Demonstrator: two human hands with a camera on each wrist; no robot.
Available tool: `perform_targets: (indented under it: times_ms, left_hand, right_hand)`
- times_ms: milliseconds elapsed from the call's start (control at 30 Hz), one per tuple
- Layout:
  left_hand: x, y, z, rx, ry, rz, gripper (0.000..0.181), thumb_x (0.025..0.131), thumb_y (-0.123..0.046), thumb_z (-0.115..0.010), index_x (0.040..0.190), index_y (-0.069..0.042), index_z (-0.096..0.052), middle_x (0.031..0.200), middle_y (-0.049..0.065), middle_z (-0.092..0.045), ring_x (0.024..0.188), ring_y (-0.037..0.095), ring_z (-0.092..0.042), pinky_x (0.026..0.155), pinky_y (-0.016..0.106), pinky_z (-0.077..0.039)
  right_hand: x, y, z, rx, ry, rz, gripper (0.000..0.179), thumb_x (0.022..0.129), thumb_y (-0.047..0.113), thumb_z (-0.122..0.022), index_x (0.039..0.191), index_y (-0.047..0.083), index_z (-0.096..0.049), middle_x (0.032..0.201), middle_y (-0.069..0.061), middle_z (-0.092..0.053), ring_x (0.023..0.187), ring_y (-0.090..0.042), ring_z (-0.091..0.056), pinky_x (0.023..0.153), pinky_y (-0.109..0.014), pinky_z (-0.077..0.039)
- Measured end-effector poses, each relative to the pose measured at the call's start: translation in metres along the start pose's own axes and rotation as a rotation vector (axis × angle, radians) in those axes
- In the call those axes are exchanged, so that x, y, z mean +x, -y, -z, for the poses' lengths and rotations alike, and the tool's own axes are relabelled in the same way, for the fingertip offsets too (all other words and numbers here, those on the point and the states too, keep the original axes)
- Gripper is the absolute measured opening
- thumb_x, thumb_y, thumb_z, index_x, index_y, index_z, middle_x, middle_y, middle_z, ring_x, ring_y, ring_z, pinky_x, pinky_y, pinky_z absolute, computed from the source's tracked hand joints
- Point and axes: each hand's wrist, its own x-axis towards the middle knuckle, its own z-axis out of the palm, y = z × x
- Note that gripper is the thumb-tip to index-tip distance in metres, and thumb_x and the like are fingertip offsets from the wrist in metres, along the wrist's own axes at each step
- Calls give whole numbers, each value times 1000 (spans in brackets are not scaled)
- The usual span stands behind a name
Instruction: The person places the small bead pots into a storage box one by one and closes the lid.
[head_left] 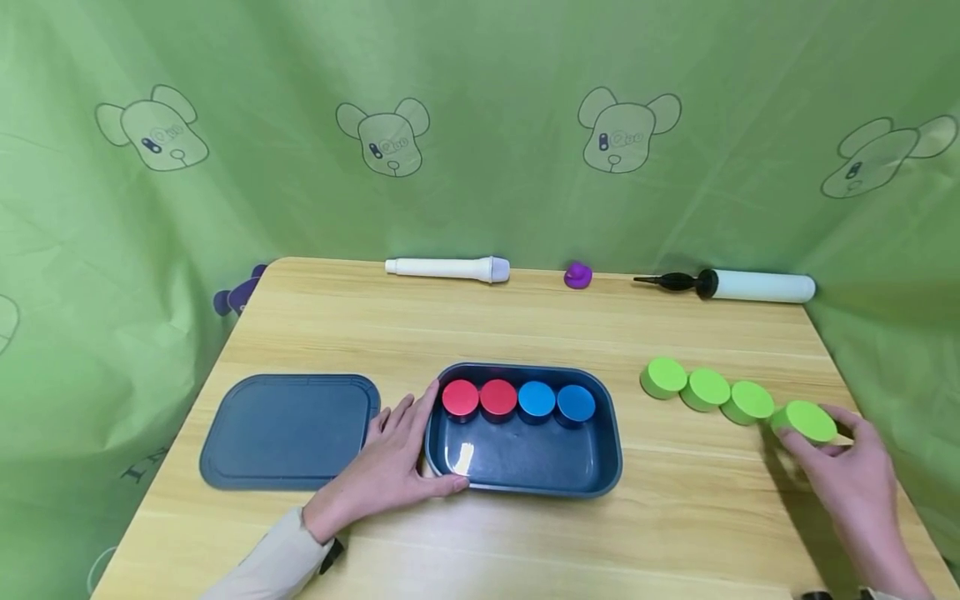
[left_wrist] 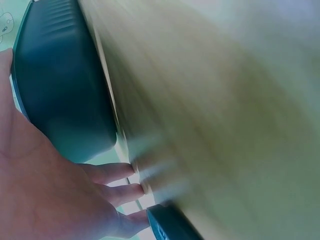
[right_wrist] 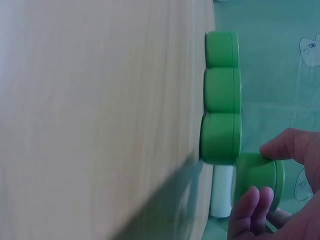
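My right hand (head_left: 855, 467) pinches a green round tin (head_left: 808, 421) between thumb and fingers at the table's right side. In the right wrist view that tin (right_wrist: 255, 175) is raised off the tabletop, its lid seam showing. Beside it stand more green tins (head_left: 707, 390) in a touching row. My left hand (head_left: 397, 458) rests against the left end of a dark blue box (head_left: 618, 450), thumb at the front rim and fingers stretched along the side. Inside, along the back wall, are two red tins (head_left: 498, 400) and two blue tins (head_left: 537, 402).
A dark blue lid (head_left: 288, 429) lies flat left of the box, near my left fingers. Along the back edge are a white microphone-shaped stick (head_left: 446, 267), a purple rubber duck (head_left: 577, 275) and a white hand pump (head_left: 761, 286). Green curtain (head_left: 502, 208) surrounds the table.
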Motion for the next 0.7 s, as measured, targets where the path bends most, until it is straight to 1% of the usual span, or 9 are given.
perform_targets:
  times_ms: [33, 67, 100, 167, 300, 333, 400, 533, 700]
  left_hand:
    - [0, 0, 0, 1, -2, -1, 134, 84, -90, -67, 175, -33, 14, 177, 13, -27, 162, 45, -22, 123, 75, -12]
    - [0, 0, 0, 0, -5, -3, 134, 84, -90, -67, 175, -33, 13, 177, 14, -28, 162, 45, -22, 123, 75, -12]
    - [0, 0, 0, 0, -8, -6, 134, 84, -89, -67, 175, -33, 12, 177, 14, -29, 161, 46, -23, 122, 75, -12]
    - [1, 0, -1, -1, -10, -9, 133, 85, -89, -67, 176, -33, 11, 177, 15, -29, 161, 47, -24, 122, 75, -12]
    - [0, 0, -1, 2, -10, -10, 132, 85, -89, -67, 176, -33, 11, 176, 16, -29, 160, 48, -24, 122, 75, -13]
    - [0, 0, 0, 3, -8, -6, 133, 84, -89, -67, 176, -33, 11, 176, 16, -29, 160, 48, -24, 122, 75, -12]
    - [-1, 0, 0, 8, -5, 2, 134, 84, -90, -67, 175, -33, 13, 177, 15, -28, 161, 46, -23, 123, 74, -12]
    - [-2, 0, -1, 4, -8, 0, 134, 84, -90, -67, 175, -33, 12, 177, 14, -27, 162, 45, -22, 123, 74, -11]
    - [0, 0, -2, -2, -13, -3, 133, 85, -90, -66, 175, -33, 12, 177, 15, -27, 161, 46, -22, 123, 74, -11]
  right_hand:
    - [-1, 2, 0, -4, -13, -1, 75, 98, 32, -85, 159, 13, -47, 83, 9, -60, 68, -4, -56, 54, -25, -48]
    - [-3, 4, -1, -9, -22, 4, 81, 98, 32, -85, 162, 7, -43, 84, 8, -59, 69, -5, -55, 54, -26, -47]
    - [-4, 6, -2, -4, -34, 4, 81, 97, 32, -86, 161, 7, -44, 85, 7, -59, 69, -5, -55, 53, -26, -47]
    - [-7, 9, -4, 7, -55, 20, 77, 96, 31, -88, 158, 9, -48, 87, 5, -58, 70, -5, -54, 52, -25, -47]
    - [-13, 16, -9, 37, -78, 66, 64, 94, 28, -90, 148, 21, -56, 93, 5, -57, 73, -4, -54, 54, -22, -46]
    - [-16, 18, -11, 33, -76, 83, 65, 94, 28, -90, 150, 20, -56, 93, 6, -57, 74, -4, -54, 54, -21, -46]
    - [-20, 23, -14, 41, -62, 101, 64, 94, 26, -90, 150, 23, -58, 92, 7, -58, 75, -3, -55, 54, -21, -47]
    - [-29, 37, -17, 21, -18, 129, 70, 96, 27, -89, 156, 16, -55, 84, 8, -61, 72, -5, -55, 53, -23, -46]
    - [-37, 57, -26, 27, 22, 169, 73, 96, 26, -89, 156, 8, -53, 82, 5, -60, 71, -5, -55, 53, -22, -46]
